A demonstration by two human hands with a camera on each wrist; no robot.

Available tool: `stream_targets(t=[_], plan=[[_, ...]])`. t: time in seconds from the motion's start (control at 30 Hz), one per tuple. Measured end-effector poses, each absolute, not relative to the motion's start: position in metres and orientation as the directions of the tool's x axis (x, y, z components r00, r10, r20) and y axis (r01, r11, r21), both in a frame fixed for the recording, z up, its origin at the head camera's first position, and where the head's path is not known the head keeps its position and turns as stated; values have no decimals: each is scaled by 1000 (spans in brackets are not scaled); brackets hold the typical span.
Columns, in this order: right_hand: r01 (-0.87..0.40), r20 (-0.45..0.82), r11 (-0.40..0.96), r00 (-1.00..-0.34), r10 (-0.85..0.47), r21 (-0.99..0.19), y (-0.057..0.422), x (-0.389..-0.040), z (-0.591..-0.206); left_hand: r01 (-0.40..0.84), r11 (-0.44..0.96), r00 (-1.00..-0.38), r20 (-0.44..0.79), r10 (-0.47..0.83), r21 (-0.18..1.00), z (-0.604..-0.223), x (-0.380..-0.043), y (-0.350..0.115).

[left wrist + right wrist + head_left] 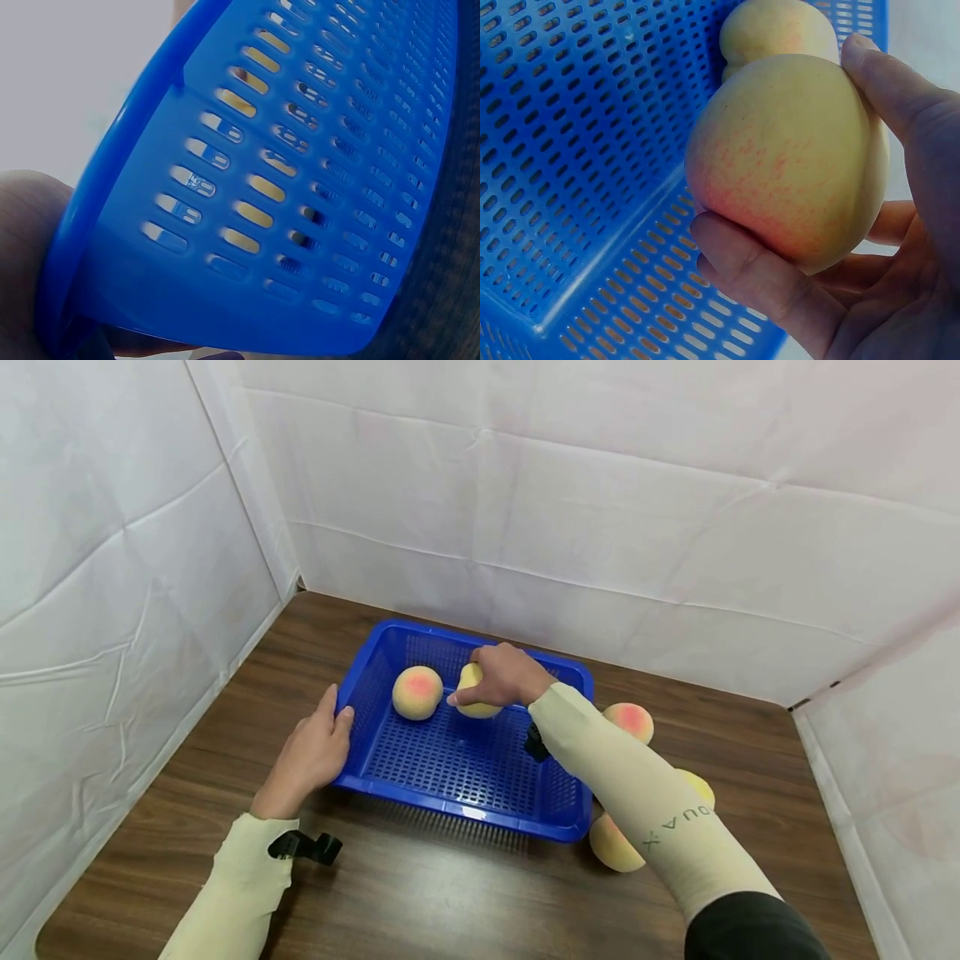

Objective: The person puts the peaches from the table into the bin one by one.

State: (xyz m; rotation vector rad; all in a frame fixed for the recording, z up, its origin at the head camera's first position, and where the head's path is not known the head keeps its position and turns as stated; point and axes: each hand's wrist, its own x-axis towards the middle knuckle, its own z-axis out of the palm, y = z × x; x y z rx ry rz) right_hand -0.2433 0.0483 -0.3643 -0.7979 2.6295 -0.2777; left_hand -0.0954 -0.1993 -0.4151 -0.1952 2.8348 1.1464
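A blue perforated plastic basket stands on the table. My left hand grips its left rim, and the left wrist view shows the slotted basket wall close up beside the hand. Over the inside of the basket, my right hand holds a yellow peach from above. The right wrist view has thumb and fingers round this peach, which has a red-speckled blush. Another peach, pink on top, lies in the basket's left part, just left of the held one.
Right of the basket, one peach sits near its far right corner. A second lies by the near right corner, and a third is partly hidden behind my right sleeve. White cloth walls border the brown wooden table.
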Motion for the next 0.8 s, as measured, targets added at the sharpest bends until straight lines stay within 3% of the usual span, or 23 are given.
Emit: stream_targets(t=[0.8], plan=[[-410, -363, 877, -800, -478, -251, 41, -236, -399, -154, 716, -988, -129, -90, 681, -415, -92, -198]])
